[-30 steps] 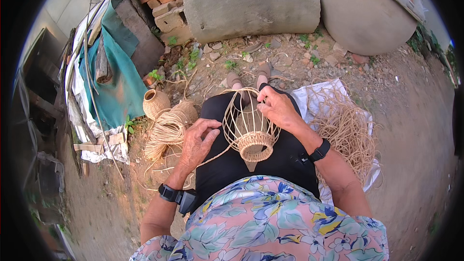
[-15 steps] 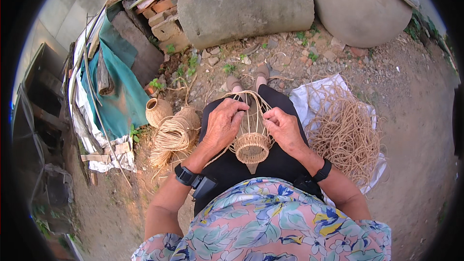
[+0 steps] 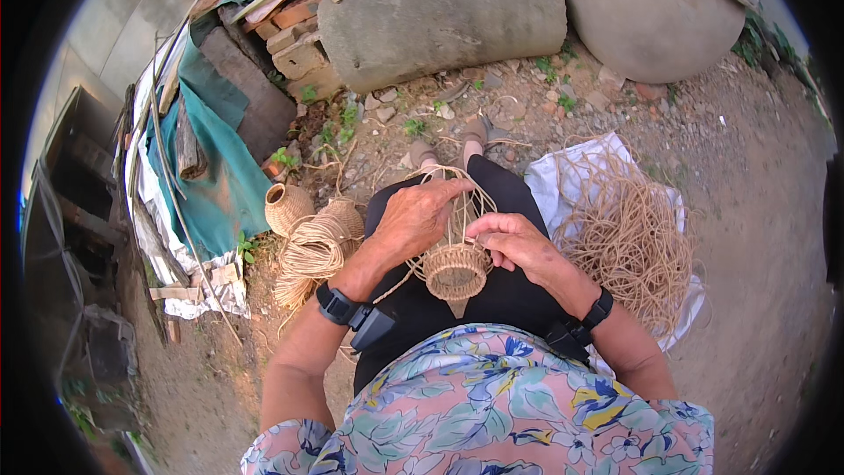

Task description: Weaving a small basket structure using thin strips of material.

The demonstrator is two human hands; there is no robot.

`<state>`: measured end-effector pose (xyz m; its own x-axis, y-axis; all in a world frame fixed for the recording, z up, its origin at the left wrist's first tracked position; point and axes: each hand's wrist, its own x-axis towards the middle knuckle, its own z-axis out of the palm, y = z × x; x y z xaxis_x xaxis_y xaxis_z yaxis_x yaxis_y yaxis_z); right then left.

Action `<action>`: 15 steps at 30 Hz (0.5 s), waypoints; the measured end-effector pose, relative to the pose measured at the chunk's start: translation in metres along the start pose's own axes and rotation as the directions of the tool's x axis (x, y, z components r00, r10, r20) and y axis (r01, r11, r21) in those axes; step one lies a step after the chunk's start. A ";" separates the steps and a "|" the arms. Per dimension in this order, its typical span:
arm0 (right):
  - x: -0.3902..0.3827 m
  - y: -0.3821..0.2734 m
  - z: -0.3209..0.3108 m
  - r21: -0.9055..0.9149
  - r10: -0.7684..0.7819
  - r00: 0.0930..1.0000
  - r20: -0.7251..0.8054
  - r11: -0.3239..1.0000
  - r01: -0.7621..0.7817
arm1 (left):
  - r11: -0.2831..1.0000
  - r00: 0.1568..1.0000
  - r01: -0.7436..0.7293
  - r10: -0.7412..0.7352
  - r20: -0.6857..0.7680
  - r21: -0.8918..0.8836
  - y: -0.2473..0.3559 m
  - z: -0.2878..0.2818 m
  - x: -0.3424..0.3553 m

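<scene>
In my lap lies a half-woven straw-coloured basket (image 3: pixel 457 257), its round woven ring toward me and long loose cords (image 3: pixel 479 198) fanning out away from me between my knees. My left hand (image 3: pixel 413 218) is closed on cords at the left of the basket, its index finger reaching across them; its other fingertips are hidden. Just above the ring's right side, my right hand (image 3: pixel 517 242) pinches a cord between thumb and index finger, the other fingers curled below.
To the left on the ground are a coil of cord (image 3: pixel 312 251) and a finished-looking woven vessel (image 3: pixel 287 207). A tangled cord heap (image 3: pixel 624 242) lies on a white sack (image 3: pixel 576 163) at right. Beyond my feet rests a concrete cylinder (image 3: pixel 444 22); a green tarp (image 3: pixel 211 158) covers piled debris.
My left hand has shifted slightly right, its index finger now stretched over the cords. My right hand has come down and left toward the ring. The cords have drawn closer together.
</scene>
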<state>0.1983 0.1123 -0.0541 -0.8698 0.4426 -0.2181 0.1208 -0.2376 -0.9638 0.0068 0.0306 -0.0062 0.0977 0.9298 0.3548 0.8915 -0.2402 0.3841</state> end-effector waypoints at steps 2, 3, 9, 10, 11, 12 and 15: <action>-0.004 -0.004 0.006 -0.030 -0.007 1.000 -0.030 1.000 0.006 | 0.998 0.988 0.060 -0.059 0.143 0.000 0.008 -0.006 0.004; -0.004 -0.005 0.008 -0.063 -0.017 0.998 -0.054 0.998 0.014 | 0.993 0.953 0.121 -0.120 0.280 0.014 0.011 -0.010 0.007; -0.004 0.003 0.007 -0.055 -0.004 1.000 -0.014 0.998 0.003 | 0.996 0.860 0.027 -0.068 0.505 0.087 0.014 -0.008 0.001; -0.003 0.002 0.005 -0.069 0.010 1.000 -0.014 0.998 -0.011 | 0.998 0.867 0.027 -0.051 0.496 0.055 0.012 -0.006 0.001; 0.002 0.005 0.004 -0.069 0.005 1.000 -0.012 0.998 -0.006 | 0.999 0.873 0.027 -0.034 0.487 0.023 0.010 -0.005 0.000; 0.008 0.012 0.000 -0.219 -0.145 0.980 -0.139 0.969 0.113 | 1.000 0.871 0.019 -0.026 0.490 0.020 0.012 -0.005 0.005; 0.027 0.024 -0.003 -0.378 -0.385 0.883 -0.267 0.885 0.271 | 0.993 0.861 0.092 -0.118 0.495 0.077 0.024 -0.014 0.013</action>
<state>0.1791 0.1207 -0.0833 -0.6870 0.7135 0.1377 0.0519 0.2372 -0.9701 0.0237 0.0329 0.0195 0.1976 0.9669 -0.1617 0.9280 -0.1314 0.3485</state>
